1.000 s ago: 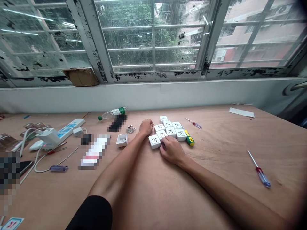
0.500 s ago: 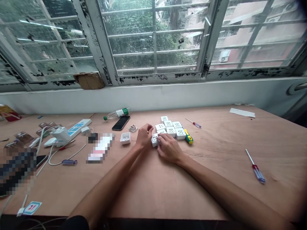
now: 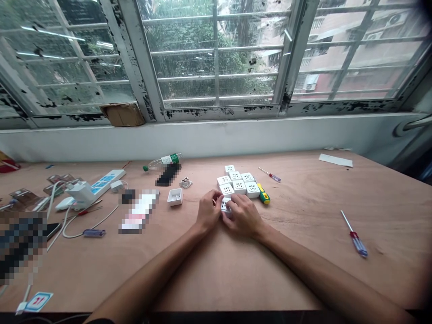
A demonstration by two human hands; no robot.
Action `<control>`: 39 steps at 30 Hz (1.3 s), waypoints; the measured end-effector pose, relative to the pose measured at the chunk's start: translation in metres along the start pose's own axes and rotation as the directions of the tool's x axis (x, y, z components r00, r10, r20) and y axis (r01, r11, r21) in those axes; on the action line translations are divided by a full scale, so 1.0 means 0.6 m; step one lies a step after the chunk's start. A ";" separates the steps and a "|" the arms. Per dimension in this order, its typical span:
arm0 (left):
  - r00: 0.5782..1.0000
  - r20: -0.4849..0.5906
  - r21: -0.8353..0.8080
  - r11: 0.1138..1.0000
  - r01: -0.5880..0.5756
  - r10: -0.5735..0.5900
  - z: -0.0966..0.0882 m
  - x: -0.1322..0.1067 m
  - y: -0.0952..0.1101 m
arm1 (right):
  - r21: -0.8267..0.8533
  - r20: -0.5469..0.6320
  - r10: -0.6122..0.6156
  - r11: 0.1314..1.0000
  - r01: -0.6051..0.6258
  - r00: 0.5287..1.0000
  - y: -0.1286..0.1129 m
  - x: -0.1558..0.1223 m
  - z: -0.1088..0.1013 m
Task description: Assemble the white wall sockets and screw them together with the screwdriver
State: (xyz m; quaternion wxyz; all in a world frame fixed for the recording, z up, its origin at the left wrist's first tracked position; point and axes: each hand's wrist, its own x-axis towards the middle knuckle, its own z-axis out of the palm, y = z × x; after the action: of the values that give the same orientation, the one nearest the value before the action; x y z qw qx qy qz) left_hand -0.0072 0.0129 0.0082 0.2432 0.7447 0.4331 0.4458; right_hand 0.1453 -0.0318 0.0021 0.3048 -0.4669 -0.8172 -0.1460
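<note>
The white power socket (image 3: 225,205), square and boxy with dark slots in its partly covered face, is face up at the near side of a cluster of matching sockets (image 3: 239,186) on the bench (image 3: 216,274). Fingers of the left hand (image 3: 207,212) and right hand (image 3: 245,214) grasp it from opposite sides.

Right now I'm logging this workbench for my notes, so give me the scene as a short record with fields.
Left hand: at the left side of the nearest white socket
Right hand: appears to grip that socket's right part
Other white sockets: seven, grouped just beyond the hands
Yellow-green handle: beside the group's right edge
Screwdriver: far right on the table
Open white box: left of both hands, small parts inside
</note>
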 end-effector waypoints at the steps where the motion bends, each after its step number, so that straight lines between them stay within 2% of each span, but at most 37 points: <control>1: 1.000 -0.007 -0.003 1.000 -0.011 0.011 0.004 0.002 0.000 | -0.001 -0.005 0.021 1.000 -0.021 1.000 0.004 -0.001 -0.001; 5: 0.995 -0.069 0.020 0.997 -0.073 0.074 0.018 0.005 -0.005 | 0.047 -0.020 0.128 0.991 -0.127 0.992 0.020 -0.001 0.002; 10: 0.969 -0.152 0.083 0.979 -0.185 0.196 0.036 0.011 -0.014 | 0.090 -0.022 0.187 0.979 -0.185 0.982 0.032 0.004 0.005; 15: 0.945 -0.164 0.154 0.954 -0.257 0.281 0.045 0.015 -0.018 | 0.129 -0.035 0.218 0.969 -0.212 0.975 0.033 0.004 0.002; 22: 0.907 -0.174 0.277 0.903 -0.329 0.384 0.039 0.007 -0.011 | 0.224 -0.070 0.279 0.940 -0.257 0.958 0.033 0.006 0.000; 29: 0.902 -0.134 0.331 0.876 -0.351 0.411 0.040 0.003 -0.012 | 0.249 -0.050 0.298 0.928 -0.277 0.953 0.030 0.006 -0.006; 39: 0.898 -0.145 0.315 0.880 -0.356 0.415 0.038 0.002 -0.010 | 0.252 -0.021 0.297 0.926 -0.282 0.955 0.029 0.007 -0.009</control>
State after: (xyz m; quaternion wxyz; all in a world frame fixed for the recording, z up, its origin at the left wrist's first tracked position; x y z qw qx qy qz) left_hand 0.0105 0.0173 -0.0070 -0.0056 0.7923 0.3569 0.4948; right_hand 0.1604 -0.0229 0.0081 0.4024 -0.5365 -0.7417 -0.0106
